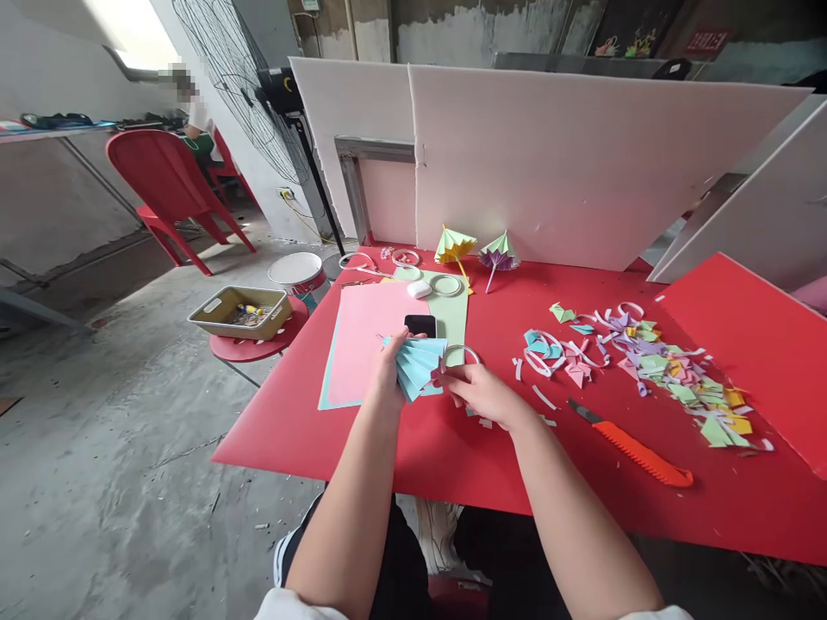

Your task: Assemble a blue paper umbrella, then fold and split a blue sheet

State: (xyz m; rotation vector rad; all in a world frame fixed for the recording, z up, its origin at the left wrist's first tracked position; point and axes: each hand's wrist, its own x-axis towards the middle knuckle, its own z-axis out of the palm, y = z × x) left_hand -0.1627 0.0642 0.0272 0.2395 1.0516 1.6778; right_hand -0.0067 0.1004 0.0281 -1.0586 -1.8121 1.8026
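My left hand (390,368) is closed on a light-blue pleated paper (419,362), its folds fanned out above the red table. Against the fan's right edge, the fingers of my right hand (470,389) are pinched together. A pale ring like a tape roll (466,348) shows just behind that hand, its lower part hidden; I cannot tell whether the fingers hold it. Beyond the fan lies a dark phone (420,325) on pink paper sheets (371,323). Two small paper umbrellas, one yellow-green (456,248) and one purple-green (500,256), stand farther back.
An orange cutter knife (637,448) lies right, blade out. Coloured paper scraps (685,375) spread behind it. Tape rolls (445,286) and a white case (419,289) sit on green paper. White boards (549,164) wall the back. A tray (242,313) rests on a stool, left.
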